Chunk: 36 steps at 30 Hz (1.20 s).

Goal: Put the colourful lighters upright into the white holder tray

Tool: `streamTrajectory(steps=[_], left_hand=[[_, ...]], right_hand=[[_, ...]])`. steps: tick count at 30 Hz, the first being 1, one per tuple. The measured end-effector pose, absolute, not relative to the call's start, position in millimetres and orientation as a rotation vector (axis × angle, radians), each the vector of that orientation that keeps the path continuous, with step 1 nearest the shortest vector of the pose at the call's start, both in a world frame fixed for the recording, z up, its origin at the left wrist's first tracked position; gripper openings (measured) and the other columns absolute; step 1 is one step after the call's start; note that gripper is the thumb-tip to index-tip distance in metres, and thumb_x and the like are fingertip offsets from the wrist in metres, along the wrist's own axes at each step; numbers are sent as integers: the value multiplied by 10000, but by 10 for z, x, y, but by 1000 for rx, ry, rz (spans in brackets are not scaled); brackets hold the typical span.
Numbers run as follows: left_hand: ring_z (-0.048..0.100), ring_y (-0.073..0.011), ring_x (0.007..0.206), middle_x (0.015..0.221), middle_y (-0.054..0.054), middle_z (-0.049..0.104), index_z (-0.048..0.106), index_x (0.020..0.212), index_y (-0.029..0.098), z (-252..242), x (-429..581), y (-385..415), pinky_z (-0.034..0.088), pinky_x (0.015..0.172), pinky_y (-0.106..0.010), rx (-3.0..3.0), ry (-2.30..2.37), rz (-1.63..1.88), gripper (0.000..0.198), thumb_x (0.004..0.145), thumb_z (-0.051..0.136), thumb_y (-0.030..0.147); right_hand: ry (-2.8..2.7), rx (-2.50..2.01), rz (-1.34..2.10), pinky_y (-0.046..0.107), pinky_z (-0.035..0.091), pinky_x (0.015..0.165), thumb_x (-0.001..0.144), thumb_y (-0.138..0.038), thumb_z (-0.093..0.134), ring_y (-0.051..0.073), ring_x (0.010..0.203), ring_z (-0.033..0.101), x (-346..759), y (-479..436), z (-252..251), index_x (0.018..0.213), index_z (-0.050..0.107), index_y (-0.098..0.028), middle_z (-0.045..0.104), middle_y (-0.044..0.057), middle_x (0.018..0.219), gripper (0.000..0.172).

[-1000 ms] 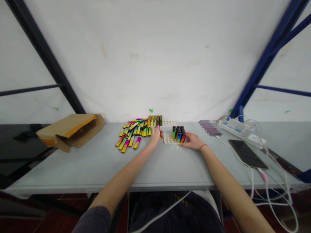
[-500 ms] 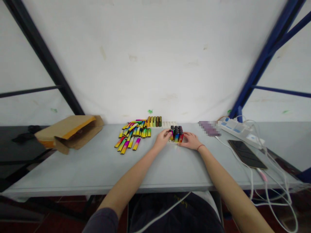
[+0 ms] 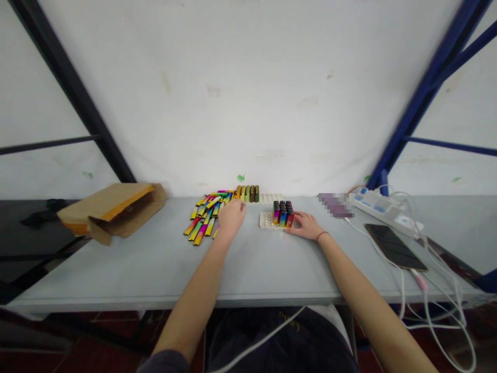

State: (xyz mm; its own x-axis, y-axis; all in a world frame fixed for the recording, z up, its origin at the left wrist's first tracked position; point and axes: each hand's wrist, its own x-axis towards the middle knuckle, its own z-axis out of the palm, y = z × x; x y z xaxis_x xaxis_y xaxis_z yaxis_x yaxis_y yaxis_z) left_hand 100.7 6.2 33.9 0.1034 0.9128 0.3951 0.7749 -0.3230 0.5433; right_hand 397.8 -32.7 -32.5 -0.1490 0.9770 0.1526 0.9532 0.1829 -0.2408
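Black-topped lighters with shiny multicoloured bodies [image 3: 283,216] stand upright in rows in a white slotted tray [image 3: 266,221], whose left part shows bare holes. My right hand [image 3: 306,226] grips this tray at its right front corner, thumb at the front edge and fingers along the right side by the lighters. My left hand [image 3: 232,215] is over the right edge of a loose pile of shiny multicoloured lighters [image 3: 200,228] lying flat. Its fingers are curled closed; anything between them is hidden from view.
Behind the pile, upright gold and dark lighters [image 3: 247,194] stand beside a second white tray [image 3: 272,198] near the wall. An opened cardboard box [image 3: 112,207] lies at left. A phone [image 3: 395,246], a power strip [image 3: 384,210] and looping white cables are at right.
My left hand has left the lighters in the tray and moved left to the pile, uncovering the tray's left part. My right hand has stayed at the tray.
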Motion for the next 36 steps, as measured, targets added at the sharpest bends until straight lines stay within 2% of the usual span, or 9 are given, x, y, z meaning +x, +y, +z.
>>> streamTrajectory(steps=[3,7,11,15,19,25,30,33,36], left_hand=[[664,-327,898,802,-118,718,703,734,223,366,492,245,479,836,-426,2040,2116,698,125,781,667,333],[666,-365,785,601,-106,663,626,550,219,233,109,446,474,788,-501,1997,2171,583,365,528,835,517],[661,-415,905,599,-105,659,543,471,216,166,147,453,446,830,-507,1807,2112,631,420,354,910,380],[659,-411,908,526,-71,609,546,476,223,191,261,376,421,852,-508,1918,2092,511,318,404,855,250],[666,-381,857,465,-31,549,562,506,237,227,290,343,418,876,-497,1793,2015,756,249,474,809,225],[654,-299,929,701,-80,651,521,654,220,350,404,375,467,860,-380,1728,1747,1125,223,826,577,351],[609,-134,583,698,16,604,459,864,229,320,816,321,479,607,-234,1195,1265,1364,132,925,460,346],[435,-73,409,610,81,476,421,848,237,206,1100,245,350,445,-172,1096,1084,1472,147,906,503,345],[334,-59,368,555,82,404,465,778,212,66,1325,177,241,377,-176,1125,1005,1410,230,902,506,402]], right_hand=[[-2190,-1834,125,481,353,1129,815,-713,595,323,1355,477,3980,-325,-334,1356,593,-225,534,127,1469,729],[-2192,-1841,128,478,356,1127,816,-712,593,322,1354,478,3991,-316,-346,1355,594,-219,535,131,1466,731],[-2203,-1841,130,477,351,1133,821,-699,596,321,1360,474,4004,-307,-351,1350,599,-210,536,134,1465,720],[-2217,-1826,142,482,365,1124,826,-691,595,321,1359,478,4013,-299,-350,1348,602,-216,538,133,1466,706],[-2221,-1828,142,486,365,1124,829,-693,590,323,1360,477,4016,-295,-350,1362,593,-212,534,139,1470,718],[-2215,-1826,134,476,362,1130,825,-697,593,320,1365,474,4018,-296,-358,1357,595,-217,534,133,1472,717],[-2210,-1828,139,479,364,1128,824,-690,599,316,1364,475,4022,-302,-358,1337,607,-227,533,125,1472,692],[-2217,-1834,141,474,364,1130,827,-692,594,315,1375,465,4025,-301,-354,1351,596,-223,526,127,1479,703],[-2222,-1830,143,466,366,1130,830,-688,593,312,1369,472,4027,-296,-355,1363,586,-215,531,131,1475,713]])
